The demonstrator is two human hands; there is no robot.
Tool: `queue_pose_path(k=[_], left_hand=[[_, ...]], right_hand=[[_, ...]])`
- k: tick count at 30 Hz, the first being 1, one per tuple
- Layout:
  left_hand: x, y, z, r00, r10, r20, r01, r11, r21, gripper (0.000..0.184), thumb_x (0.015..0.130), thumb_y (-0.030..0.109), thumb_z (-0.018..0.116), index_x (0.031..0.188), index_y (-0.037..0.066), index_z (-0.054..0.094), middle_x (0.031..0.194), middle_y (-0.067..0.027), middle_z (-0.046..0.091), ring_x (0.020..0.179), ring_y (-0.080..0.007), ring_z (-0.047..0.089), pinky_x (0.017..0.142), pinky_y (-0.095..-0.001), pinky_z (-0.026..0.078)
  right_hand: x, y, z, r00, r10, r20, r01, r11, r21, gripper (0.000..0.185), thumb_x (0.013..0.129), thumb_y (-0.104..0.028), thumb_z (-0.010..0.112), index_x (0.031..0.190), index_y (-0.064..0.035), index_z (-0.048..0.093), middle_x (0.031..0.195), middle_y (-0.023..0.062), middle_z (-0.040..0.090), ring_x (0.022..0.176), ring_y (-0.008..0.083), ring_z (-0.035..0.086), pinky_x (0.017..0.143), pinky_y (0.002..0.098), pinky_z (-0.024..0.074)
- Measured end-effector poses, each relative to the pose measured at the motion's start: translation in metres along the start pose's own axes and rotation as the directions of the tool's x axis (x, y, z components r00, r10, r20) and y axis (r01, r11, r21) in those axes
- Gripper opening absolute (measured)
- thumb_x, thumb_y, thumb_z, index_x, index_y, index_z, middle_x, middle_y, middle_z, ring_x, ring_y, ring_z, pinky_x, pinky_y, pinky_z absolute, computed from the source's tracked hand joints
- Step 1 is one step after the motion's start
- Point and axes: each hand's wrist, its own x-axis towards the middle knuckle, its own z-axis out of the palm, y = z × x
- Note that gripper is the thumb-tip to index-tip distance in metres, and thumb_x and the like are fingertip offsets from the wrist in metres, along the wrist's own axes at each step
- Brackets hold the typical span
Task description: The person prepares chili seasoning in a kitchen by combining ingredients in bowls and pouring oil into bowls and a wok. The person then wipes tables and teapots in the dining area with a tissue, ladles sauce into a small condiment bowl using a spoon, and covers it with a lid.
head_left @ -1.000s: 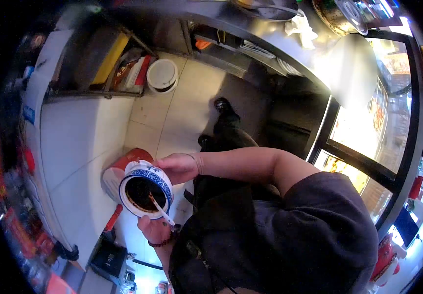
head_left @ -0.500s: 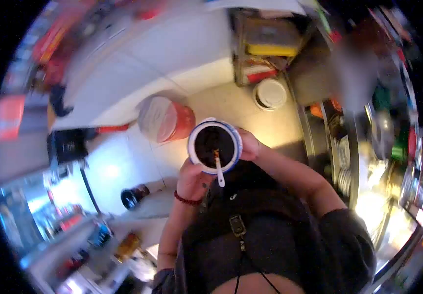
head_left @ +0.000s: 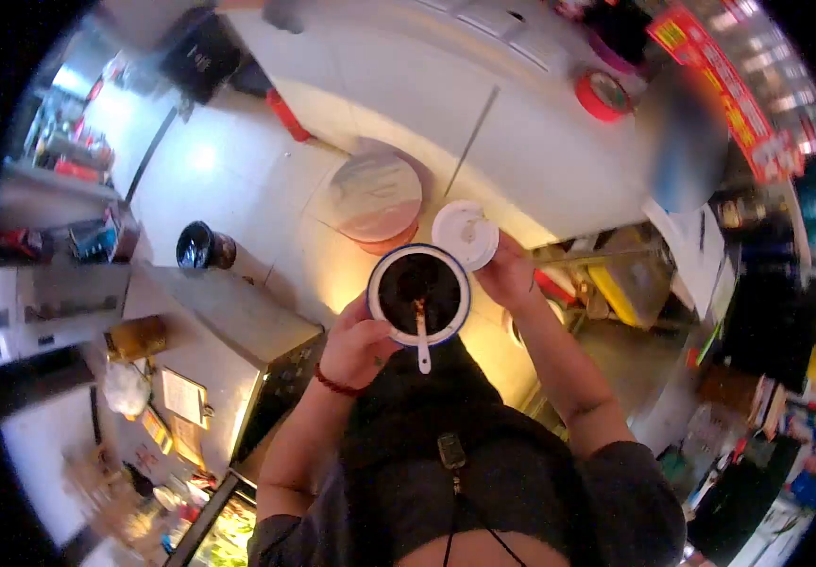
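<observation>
My left hand [head_left: 356, 342] is wrapped round the side of a white bowl with a blue rim [head_left: 466, 300]. Dark contents [head_left: 406, 282] fill the bowl; I cannot make out what they are. A white spoon [head_left: 423, 348] stands in them, its handle leaning over the rim towards me. To the upper right of the bowl, my right hand [head_left: 510, 274] grips a small round white dish [head_left: 460, 231] by its edge, with a faint smear on its surface. The fingers under the dish are mostly hidden.
A red bucket with a pale lid [head_left: 377, 194] stands on the floor just beyond the bowl. A black bin [head_left: 205, 248] is farther left. A long white counter [head_left: 408, 104] runs across the far side, with a red tape roll [head_left: 603, 96] on it. Shelving is at right.
My right hand has left the bowl and now holds the white dish out to its right. My left hand still holds the bowl. The view has turned rightwards.
</observation>
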Motion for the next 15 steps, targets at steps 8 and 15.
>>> queue_pose_path(k=[8,15], left_hand=[[-0.017,0.063,-0.058,0.977,0.049,-0.206,-0.042,0.998,0.038,0.050,0.075,0.003,0.055,0.123,-0.003,0.039,0.116,-0.0128,0.052,0.108,-0.0237,0.053,0.089,-0.0392,0.048],[-0.016,0.204,-0.123,0.971,0.144,-0.193,-0.128,0.988,0.091,0.049,0.080,0.008,0.055,0.125,0.000,0.039,0.112,-0.0110,0.054,0.101,-0.0234,0.056,0.083,-0.0393,0.050]], right_hand=[[0.071,-0.047,0.161,0.818,0.284,0.500,0.518,0.017,-0.856,0.031,0.082,0.003,0.051,0.112,-0.0052,0.049,0.101,0.0115,0.054,0.094,0.0263,0.054,0.080,0.0306,0.0462],[0.200,0.058,0.303,0.286,0.710,0.644,0.951,-0.125,-0.284,0.026,0.079,-0.013,0.050,0.102,-0.0012,0.050,0.107,0.0164,0.050,0.097,0.0312,0.052,0.078,0.0374,0.0473]])
